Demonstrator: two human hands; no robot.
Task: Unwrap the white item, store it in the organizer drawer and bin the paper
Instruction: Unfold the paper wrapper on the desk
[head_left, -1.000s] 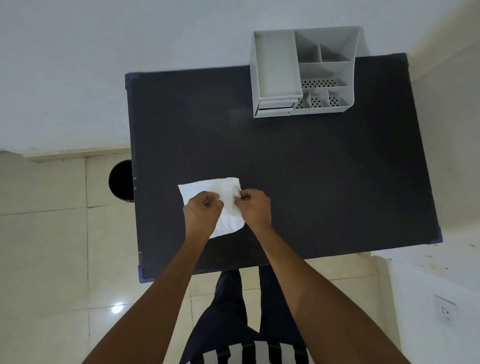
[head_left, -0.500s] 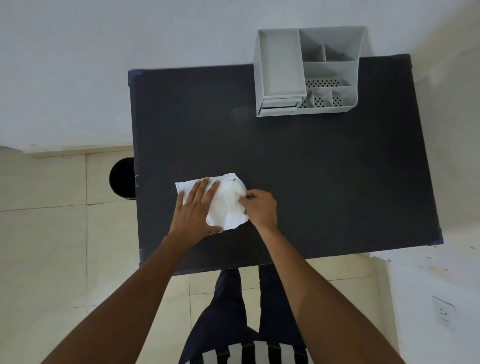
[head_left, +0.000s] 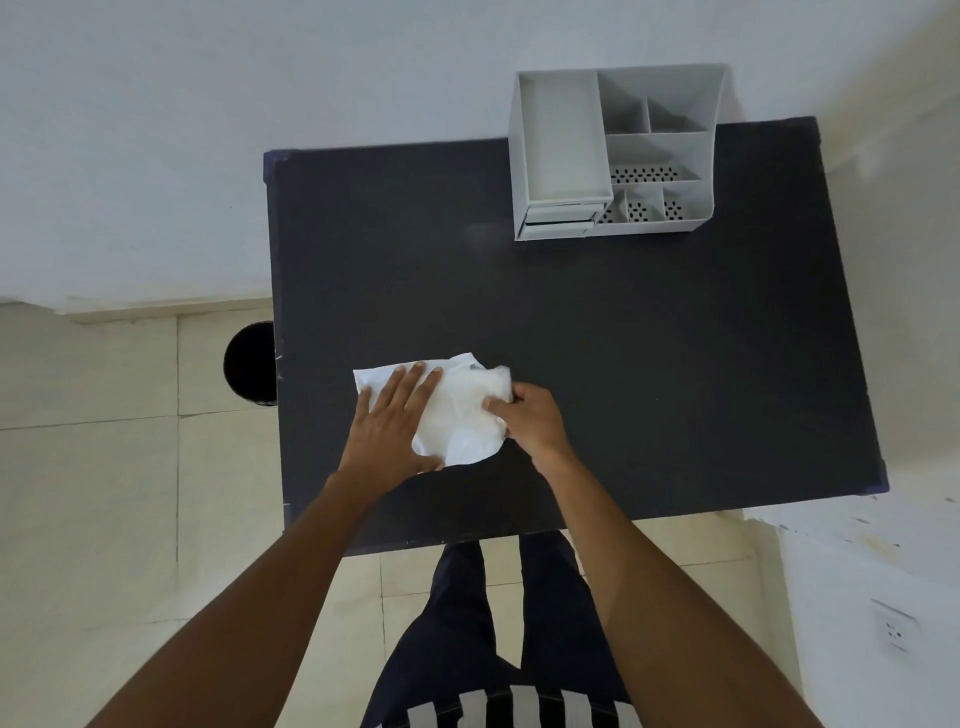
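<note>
Near the surface's front-left edge, left hand (head_left: 387, 423) now lies flat and open on the paper (head_left: 462, 415), no longer pinching as a second ago; right hand (head_left: 527, 421) pinches the right fold. White item hidden inside. Unwrapping underway; organizer (head_left: 613, 156) back-right, drawer (head_left: 558, 221) closed, bin (head_left: 249, 364) off left edge.

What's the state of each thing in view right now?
Paper: crumpled, lying on the table, still wrapped around whatever it holds.
Left hand: open, pressed flat on the paper.
Right hand: grip pinching the paper's right edge.
Organizer: upright, compartments empty.
Drawer: closed.
Bin: on the floor, open top.
</note>
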